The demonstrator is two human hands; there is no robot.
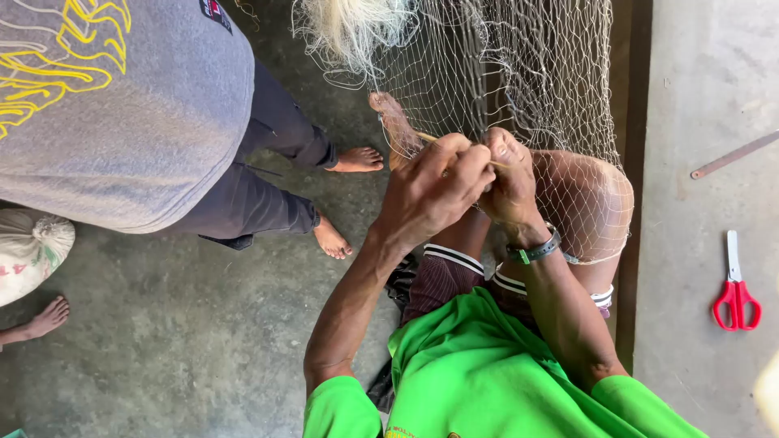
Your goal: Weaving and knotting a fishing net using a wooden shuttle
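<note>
Green shirt nearest the camera. Just beyond it, left hand and right hand pressed together at the fishing net, fingers curled, pinching a thin yellowish stick, possibly a netting needle. Net drapes over the knee. Red scissors right of net. Farther left of net, a bystander's bare feet.

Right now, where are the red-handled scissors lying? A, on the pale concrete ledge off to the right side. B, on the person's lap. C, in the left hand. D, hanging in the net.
A: the red-handled scissors lie flat on the pale concrete ledge to the right, well apart from the left hand and right hand, which are both pinched together on the fishing net.
</note>
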